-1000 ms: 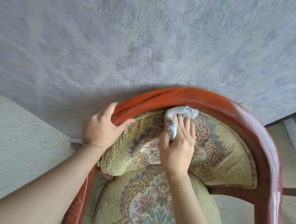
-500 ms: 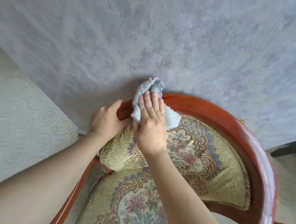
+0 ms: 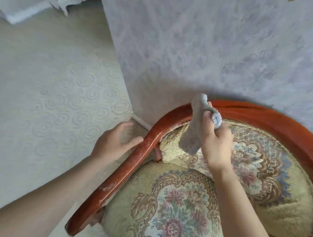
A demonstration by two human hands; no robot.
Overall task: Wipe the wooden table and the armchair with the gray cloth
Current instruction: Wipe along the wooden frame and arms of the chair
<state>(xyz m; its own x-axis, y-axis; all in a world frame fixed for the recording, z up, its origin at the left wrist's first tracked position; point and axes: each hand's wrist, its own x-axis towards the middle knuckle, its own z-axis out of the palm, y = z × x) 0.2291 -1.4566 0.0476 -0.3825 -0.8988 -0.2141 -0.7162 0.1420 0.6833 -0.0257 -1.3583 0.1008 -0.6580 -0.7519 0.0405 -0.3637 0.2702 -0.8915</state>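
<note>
your right hand (image 3: 217, 140) has its fingers curled tight round the gray cloth (image 3: 194, 128), bunched so that one end sticks up past the top rail (image 3: 262, 113) and the other hangs down over the patterned back cushion (image 3: 256, 157). whether the cloth touches the wood at this instant you cannot tell, since it is blurred. your left hand (image 3: 114, 143) lies against the outer side of the armrest (image 3: 131, 164) with the fingers loosely bent, steadying the armchair (image 3: 287, 130) rather than clearly gripping it. the chair sits close to the gray patterned wall (image 3: 211, 48), with pale textured flooring (image 3: 43, 93) to its left; the wooden table is not in view.

the step looks like wiping the curved red-brown frame. to do it well, spread the cloth flatter under your palm so more of it meets the rail, follow the curve from the top down the armrest, where pale marks show on the finish, and keep your left hand braced so the chair does not shift
</note>
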